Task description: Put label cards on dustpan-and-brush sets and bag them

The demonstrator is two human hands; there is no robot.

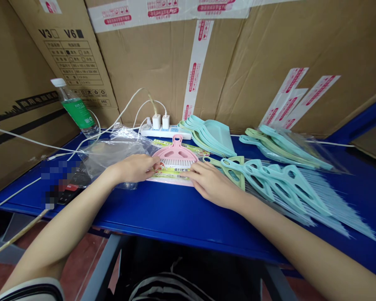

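Observation:
On the blue table in front of me lies a pink dustpan and brush set [177, 144], its handle pointing away and its white bristles showing. A yellow-green printed card [175, 170] crosses the pan below the bristles. My left hand [136, 167] is closed at the set's left edge, fingers curled over the card's end. At the right edge my right hand [211, 182] grips with thumb and fingers; its fingertips are partly hidden. Left of the set spreads clear plastic film [113, 150], close behind my left hand. Another printed card [188, 147] shows behind the pink handle.
Turquoise and green brushes [278, 184] lie fanned out to the right. Stacked dustpans [213, 133] stand behind, with more in clear plastic [278, 144]. A power strip [166, 131] with white cables, a bottle [77, 110] and cardboard boxes [163, 62] line the back.

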